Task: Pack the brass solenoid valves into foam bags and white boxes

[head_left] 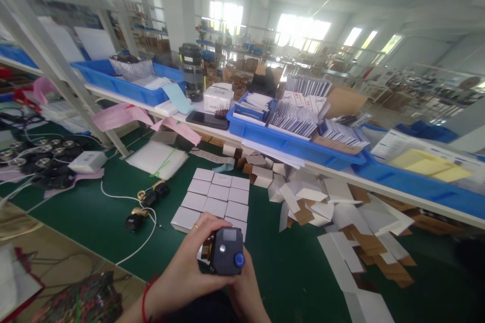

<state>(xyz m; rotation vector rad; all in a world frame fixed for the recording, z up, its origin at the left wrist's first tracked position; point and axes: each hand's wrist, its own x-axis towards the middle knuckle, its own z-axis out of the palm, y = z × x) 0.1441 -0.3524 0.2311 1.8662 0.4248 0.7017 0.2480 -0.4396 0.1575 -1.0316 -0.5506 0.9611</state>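
Note:
Between my hands, close to the camera, is a motorized ball valve (pixel 228 251) with a dark boxy housing, a blue knob and a brass body on its left side. My left hand (pixel 185 262), with a ring and a red string bracelet, grips it from the left, fingers over the top and thumb along the lower edge. Partly hidden behind the housing, my right hand (pixel 248 282) closes on its right and lower side. Just beyond lies a block of small white boxes (pixel 217 192) in rows on the green table (pixel 288 272).
Several similar valves (pixel 146 202) with a white cable lie at left; more crowd the far left (pixel 49 156). Unfolded white cartons (pixel 352 242) spread across the right. A shelf behind carries blue bins (pixel 295 144) of folded papers, a phone (pixel 207 120) and a clear bottle (pixel 192 73).

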